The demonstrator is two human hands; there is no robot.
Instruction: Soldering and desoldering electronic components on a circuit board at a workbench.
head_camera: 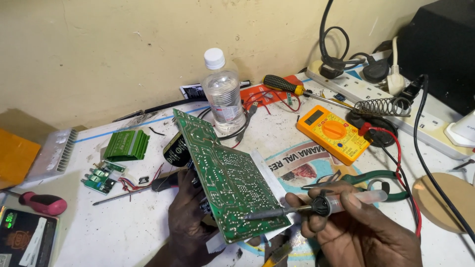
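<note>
My left hand (188,217) grips a green circuit board (225,180) from beneath, holding it tilted with its solder side facing up. A black capacitor (175,150) sticks out behind the board's upper left edge. My right hand (361,225) holds a soldering iron (316,205) with a clear handle. Its metal tip rests on the board's lower right area, near the edge.
A clear water bottle (222,94) stands behind the board. An orange multimeter (334,133), a coiled iron stand (383,106), a power strip (376,91), green pliers (371,180), a yellow-black screwdriver (284,85), a green heatsink (126,145) and a pink-handled tool (42,202) lie around.
</note>
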